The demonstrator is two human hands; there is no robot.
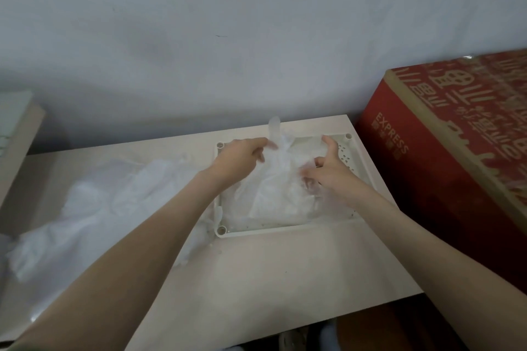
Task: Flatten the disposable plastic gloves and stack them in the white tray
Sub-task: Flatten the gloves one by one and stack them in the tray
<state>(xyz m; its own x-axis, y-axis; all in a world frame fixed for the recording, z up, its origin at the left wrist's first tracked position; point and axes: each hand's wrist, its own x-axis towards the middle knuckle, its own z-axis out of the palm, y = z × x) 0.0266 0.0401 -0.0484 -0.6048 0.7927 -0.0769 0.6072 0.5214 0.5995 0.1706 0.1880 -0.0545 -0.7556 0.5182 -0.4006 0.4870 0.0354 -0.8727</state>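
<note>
Fingers (261, 146) of the left hand (242, 155) are drawn together at their tips, pinching a clear plastic glove (273, 194) near its top, where one thin glove finger sticks up just beyond them. The right hand (328, 172) has its fingers (310, 172) curled down into the crumpled film at the glove's other side and seems to grip it, with the thumb lifted and apart from them; blur hides the exact hold. Between and beneath both sets of fingers the glove hangs and spreads over the inside of the white tray (285, 227), whose perforated floor shows just past the right thumb. Well off to the left of the left fingers lies a loose heap of gloves (99, 202) on the pale table (271, 271). To the right of the right fingers, beside the table, stands a red box (445, 157).
</note>
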